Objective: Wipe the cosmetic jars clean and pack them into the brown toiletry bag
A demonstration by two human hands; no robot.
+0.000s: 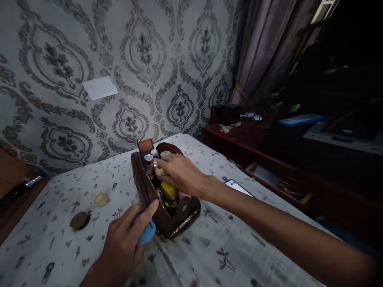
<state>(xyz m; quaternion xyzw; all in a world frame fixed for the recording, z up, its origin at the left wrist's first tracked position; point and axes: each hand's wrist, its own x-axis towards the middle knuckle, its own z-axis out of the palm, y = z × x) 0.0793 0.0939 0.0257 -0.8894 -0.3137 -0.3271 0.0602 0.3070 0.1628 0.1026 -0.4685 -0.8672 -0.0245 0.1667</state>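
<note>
A brown zipped toiletry bag stands unzipped on the bed, packed with several bottles and jars. My right hand reaches in from the right, its fingers curled round a bottle with a cream-coloured round cap. Close to that hand are a silver-capped bottle, a white-capped bottle and a yellow-lidded jar. In my left hand is a crumpled blue cloth, partly hidden by the fingers. The left index finger points along the bag's near-left zip edge.
Left of the bag, a pale round lid and a dark round lid lie on the patterned bedsheet. A lit phone rests beyond my right forearm. At right stand a dark red desk and a part-open drawer.
</note>
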